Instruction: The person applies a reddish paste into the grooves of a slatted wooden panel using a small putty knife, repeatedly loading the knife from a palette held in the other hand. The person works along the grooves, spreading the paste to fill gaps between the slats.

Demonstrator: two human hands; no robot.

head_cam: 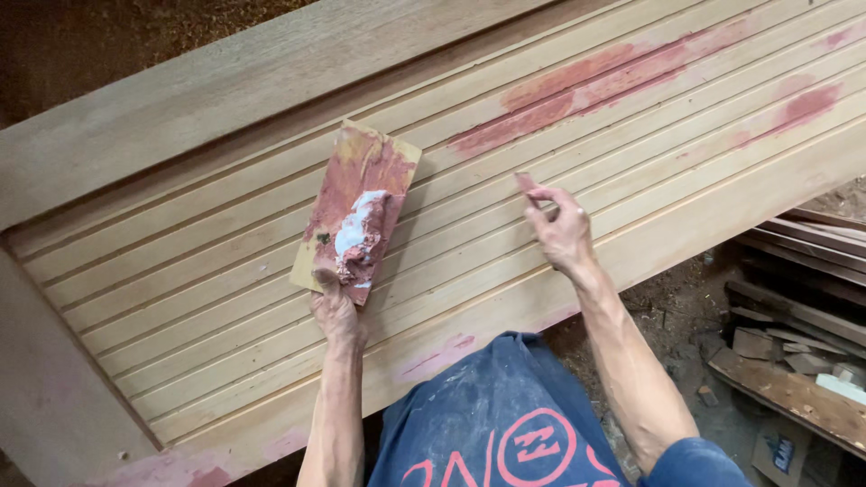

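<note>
Your left hand [336, 311] has its grip closed on the lower edge of a small board [356, 212] smeared with reddish putty [363, 236], held over the grooved wooden panel [225, 261]. At three o'clock from it, your right hand [559, 225] pinches a small putty-tipped scraper [526, 183] against the panel's grooves. Red smears [577, 95] lie toward one o'clock.

Door panel [225, 261]: bare, unfinished wood, matt, pale tan, grooved in parallel lines; reddish filler smears [586, 90] dry and dull. Small board [356, 212]: thin wood, coated in rough, reddish-brown putty [361, 239], pasty, lumpy, with a white patch. Scrap wood [794, 361]: rough, dusty. Shorts [487, 424]: dark blue cloth, dust-marked.
</note>
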